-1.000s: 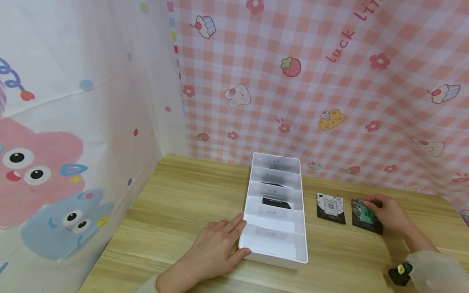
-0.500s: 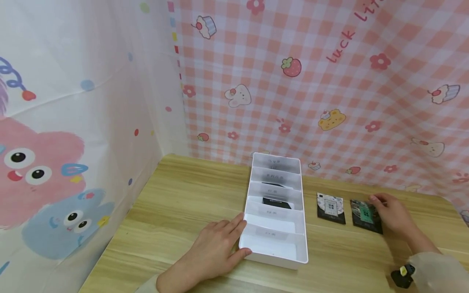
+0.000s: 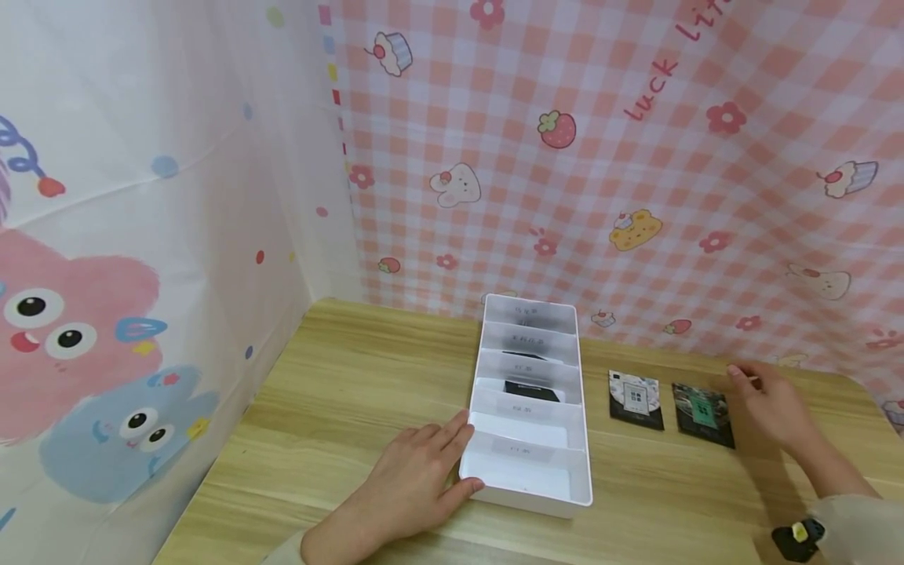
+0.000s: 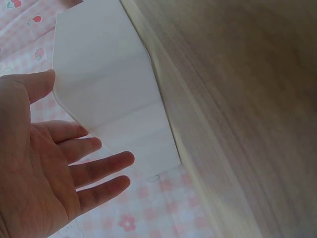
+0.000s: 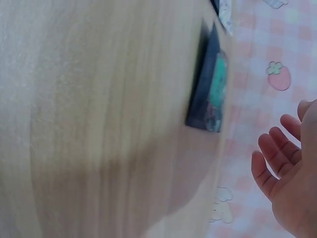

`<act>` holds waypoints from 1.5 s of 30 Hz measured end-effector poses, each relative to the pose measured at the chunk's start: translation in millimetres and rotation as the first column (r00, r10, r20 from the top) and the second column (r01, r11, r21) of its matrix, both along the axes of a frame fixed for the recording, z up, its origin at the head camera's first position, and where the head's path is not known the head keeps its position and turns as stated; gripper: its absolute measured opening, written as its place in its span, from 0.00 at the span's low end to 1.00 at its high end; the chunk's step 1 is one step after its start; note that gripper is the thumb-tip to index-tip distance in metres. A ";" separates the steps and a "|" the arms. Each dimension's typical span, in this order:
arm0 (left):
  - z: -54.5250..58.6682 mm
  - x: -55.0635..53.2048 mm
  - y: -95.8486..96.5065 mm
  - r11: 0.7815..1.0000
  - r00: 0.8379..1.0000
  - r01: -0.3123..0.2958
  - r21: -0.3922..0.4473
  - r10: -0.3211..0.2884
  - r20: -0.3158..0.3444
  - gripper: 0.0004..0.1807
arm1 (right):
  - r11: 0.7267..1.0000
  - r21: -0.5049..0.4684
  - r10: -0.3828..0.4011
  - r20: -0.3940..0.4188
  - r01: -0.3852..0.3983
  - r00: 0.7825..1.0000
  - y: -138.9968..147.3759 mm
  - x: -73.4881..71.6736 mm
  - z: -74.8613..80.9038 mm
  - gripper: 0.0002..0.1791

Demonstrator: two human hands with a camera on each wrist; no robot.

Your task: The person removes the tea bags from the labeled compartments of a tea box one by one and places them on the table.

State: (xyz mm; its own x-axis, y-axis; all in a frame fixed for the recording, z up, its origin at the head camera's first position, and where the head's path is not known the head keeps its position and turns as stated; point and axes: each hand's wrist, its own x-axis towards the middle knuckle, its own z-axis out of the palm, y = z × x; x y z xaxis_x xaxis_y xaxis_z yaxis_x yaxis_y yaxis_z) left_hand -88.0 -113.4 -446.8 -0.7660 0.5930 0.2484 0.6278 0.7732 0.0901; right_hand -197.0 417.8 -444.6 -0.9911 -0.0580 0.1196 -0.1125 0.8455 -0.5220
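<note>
A long white divided tray (image 3: 520, 497) lies on the table, its compartments in a row running away from me. My left hand (image 3: 413, 471) rests at its near left corner, fingers along the side wall and thumb by the front edge. In the left wrist view the fingers (image 4: 106, 166) are relaxed and spread beside the tray wall (image 4: 109, 74). Right of the tray lie two flat sachets: one pale and black (image 3: 636, 399), the other black with a green label (image 3: 704, 414). Just right of the green-labelled sachet, my right hand (image 3: 773, 404) holds nothing, its fingers loosely bent.
A dark flat packet (image 3: 531, 391) leans inside a middle compartment, and the edge of another dark packet (image 3: 524, 355) shows farther back. Behind the wooden table (image 3: 367, 377) hangs a pink checked curtain (image 3: 494, 118). A small black device (image 3: 798, 540) sits at the right sleeve.
My right hand has let go of the green-labelled sachet and drawn away to the right. That sachet lies flat beside the pale one. The left hand stays at the tray.
</note>
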 end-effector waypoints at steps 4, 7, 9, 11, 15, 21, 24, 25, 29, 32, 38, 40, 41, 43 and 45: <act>0.0 0.3 0.0 1.000 1.000 0.000 0.004 0.000 0.004 0.37 | 1.000 0.006 0.009 -0.039 -0.009 0.999 -3.2 3.0 8.8 0.28; 0.1 0.3 -0.1 1.000 1.000 -0.003 0.007 0.003 0.013 0.37 | 1.000 0.005 0.020 -0.077 -0.020 0.997 -6.8 5.2 13.8 0.26; 0.2 0.2 0.0 1.000 1.000 -0.005 0.007 0.004 0.016 0.37 | 1.000 0.001 0.018 -0.095 -0.018 0.995 -9.8 7.0 16.6 0.26; 0.3 -0.2 0.3 1.000 1.000 -0.004 0.010 0.003 0.013 0.37 | 1.000 -0.012 0.018 -0.102 -0.019 0.995 -12.9 9.3 19.5 0.25; 0.4 -0.7 1.0 1.000 1.000 0.000 0.014 0.000 0.002 0.37 | 0.999 -0.024 0.023 -0.123 -0.026 0.992 -19.6 13.9 25.7 0.24; 0.4 -0.2 1.3 1.000 1.000 -0.002 0.014 0.002 0.002 0.37 | 0.998 -0.038 0.036 -0.134 -0.041 0.990 -34.5 19.4 37.3 0.23; 0.4 -0.7 1.3 1.000 1.000 -0.004 0.013 0.004 -0.001 0.37 | 0.998 -0.039 0.052 -0.139 -0.058 0.989 -43.3 22.1 43.5 0.23; 0.5 -1.0 1.3 1.000 1.000 -0.004 0.013 0.004 -0.002 0.37 | 0.997 -0.038 0.060 -0.146 -0.066 0.988 -46.2 23.1 45.1 0.22; 0.7 -1.6 1.2 1.000 1.000 -0.002 0.010 0.002 -0.006 0.37 | 0.993 -0.028 0.107 -0.178 -0.114 0.978 -58.8 26.7 50.3 0.22; 0.8 -1.4 1.1 1.000 1.000 -0.003 0.008 0.003 -0.001 0.37 | 0.989 -0.016 0.140 -0.194 -0.145 0.971 -68.1 29.4 53.4 0.22; 0.2 -0.5 1.0 1.000 1.000 -0.005 0.021 0.005 0.008 0.37 | 0.980 0.013 0.198 -0.192 -0.199 0.961 -86.0 34.5 57.7 0.25; 0.0 -0.2 1.0 1.000 1.000 -0.006 0.026 0.005 0.012 0.37 | 0.975 0.019 0.222 -0.196 -0.223 0.955 -92.1 35.8 58.3 0.27; -0.1 0.0 0.9 1.000 1.000 -0.006 0.027 0.005 0.013 0.37 | 0.972 0.018 0.234 -0.196 -0.235 0.952 -95.1 36.2 58.4 0.28; 0.0 0.2 0.6 1.000 1.000 -0.005 0.025 0.005 0.015 0.37 | 0.965 0.030 0.261 -0.216 -0.261 0.941 -101.6 36.6 58.4 0.29; 0.2 0.3 0.4 1.000 1.000 -0.006 0.021 0.006 0.015 0.37 | 0.956 0.034 0.292 -0.240 -0.293 0.926 -108.2 36.5 57.8 0.30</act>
State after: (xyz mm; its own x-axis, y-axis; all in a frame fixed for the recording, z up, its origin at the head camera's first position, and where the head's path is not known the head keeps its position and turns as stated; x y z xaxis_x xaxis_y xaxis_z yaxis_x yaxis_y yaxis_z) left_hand -87.6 -113.0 -446.6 -0.7731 0.5833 0.2491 0.6217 0.7747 0.1154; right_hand -160.5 309.6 -386.9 -0.8721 -0.3405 0.3515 -0.4765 0.7547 -0.4510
